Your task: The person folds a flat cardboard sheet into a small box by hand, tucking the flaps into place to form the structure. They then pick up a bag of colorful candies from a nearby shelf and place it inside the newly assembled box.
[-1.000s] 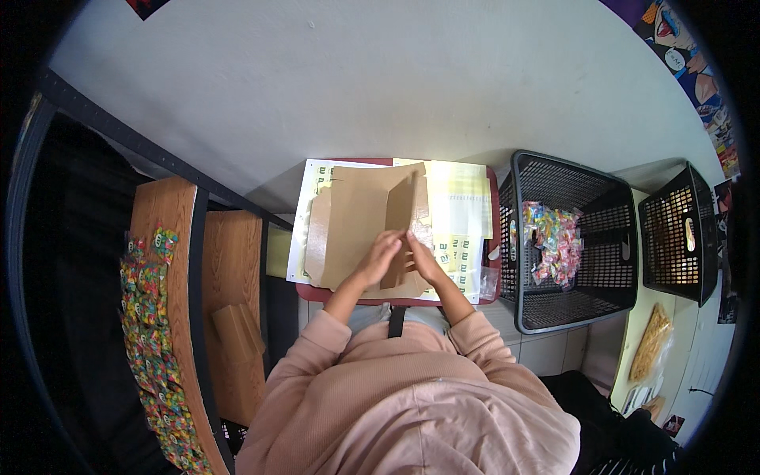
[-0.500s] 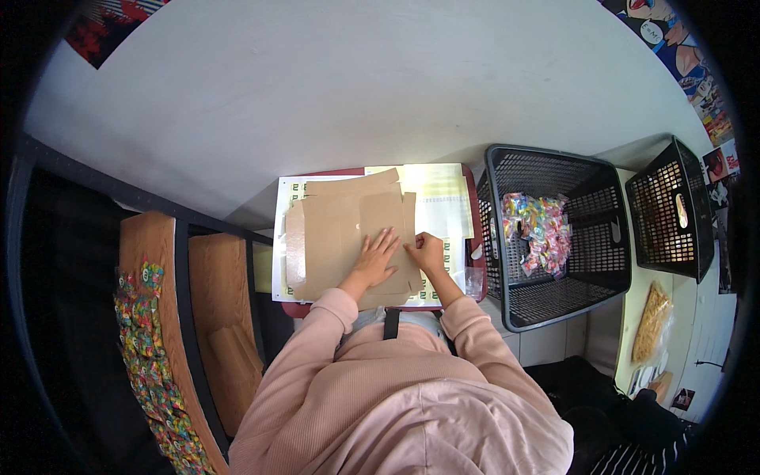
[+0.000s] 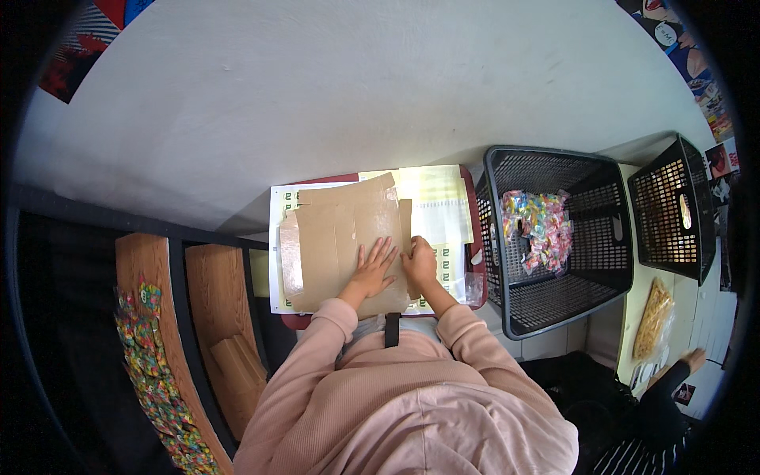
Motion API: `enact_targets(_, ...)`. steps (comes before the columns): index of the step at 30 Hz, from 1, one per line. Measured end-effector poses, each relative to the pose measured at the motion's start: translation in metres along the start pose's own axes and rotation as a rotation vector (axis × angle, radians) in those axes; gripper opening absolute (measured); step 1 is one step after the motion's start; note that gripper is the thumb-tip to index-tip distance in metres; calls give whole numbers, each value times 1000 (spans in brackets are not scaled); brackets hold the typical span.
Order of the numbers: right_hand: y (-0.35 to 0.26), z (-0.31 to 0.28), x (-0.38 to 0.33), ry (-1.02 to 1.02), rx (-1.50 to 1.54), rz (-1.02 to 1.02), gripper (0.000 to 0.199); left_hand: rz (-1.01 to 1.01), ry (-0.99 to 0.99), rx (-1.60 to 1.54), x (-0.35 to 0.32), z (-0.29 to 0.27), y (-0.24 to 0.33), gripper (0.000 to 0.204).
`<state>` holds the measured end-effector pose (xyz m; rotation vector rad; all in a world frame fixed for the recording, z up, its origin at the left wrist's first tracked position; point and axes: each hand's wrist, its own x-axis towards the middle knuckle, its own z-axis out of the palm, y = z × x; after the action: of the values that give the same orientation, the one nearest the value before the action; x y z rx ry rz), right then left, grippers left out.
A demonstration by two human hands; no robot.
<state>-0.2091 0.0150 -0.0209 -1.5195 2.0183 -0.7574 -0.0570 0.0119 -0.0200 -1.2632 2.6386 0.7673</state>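
Observation:
A flat brown cardboard sheet (image 3: 332, 237) with creases and side flaps lies on the white and yellow papers in front of me. My left hand (image 3: 374, 269) rests open on it, fingers spread and palm pressing down near its lower middle. At the right edge, my right hand (image 3: 419, 260) is closed on the narrow cardboard flap (image 3: 405, 218). Its fingertips are partly hidden. Beneath the cardboard, paper sheets (image 3: 427, 186) with printed marks cover most of a dark red tabletop (image 3: 348, 179).
Right of the table stands a black plastic basket (image 3: 546, 317) holding colourful wrapped sweets (image 3: 538, 229); another black basket (image 3: 669, 206) is beyond. A bag of yellowish snacks (image 3: 653, 317) lies nearby. Another person's hand (image 3: 695, 361) reaches in lower right. Wooden shelves (image 3: 214, 277) stand left.
The cardboard has tilted slightly, and a wide shine now shows on its right part. My right hand has shifted a little lower along its edge. Another person's arm has appeared at lower right.

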Motion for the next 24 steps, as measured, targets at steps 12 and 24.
enact_targets(12,-13,6,-7,31,-7,-144,58,-9,14,-45,1,-3,1,75)
enact_targets(24,-18,27,-7,-271,-35,-181,68,-64,60,-233,2,-15,-3,91)
